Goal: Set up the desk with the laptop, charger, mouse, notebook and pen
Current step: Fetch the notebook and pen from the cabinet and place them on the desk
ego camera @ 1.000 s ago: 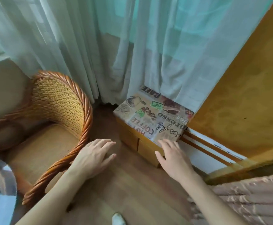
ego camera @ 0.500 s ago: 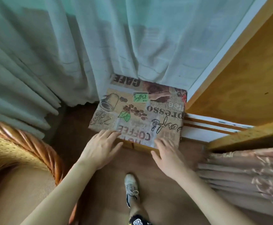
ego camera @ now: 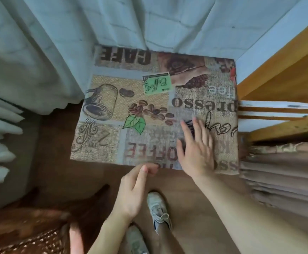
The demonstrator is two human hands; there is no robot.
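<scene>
The right hand (ego camera: 195,151), earlier placed at the near edge of the coffee-print cloth (ego camera: 131,99), is now laid flat further onto it. The left hand (ego camera: 133,189) is drawn back off the cloth, its fingers curled at the near edge. The wicker chair is no longer seen.

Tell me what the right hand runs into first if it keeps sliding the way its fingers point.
The right hand lies flat on the coffee-print cover, fingers pointing to its far edge. Nothing stands on the cover ahead; probably the pale curtain hanging over that edge comes first.
</scene>
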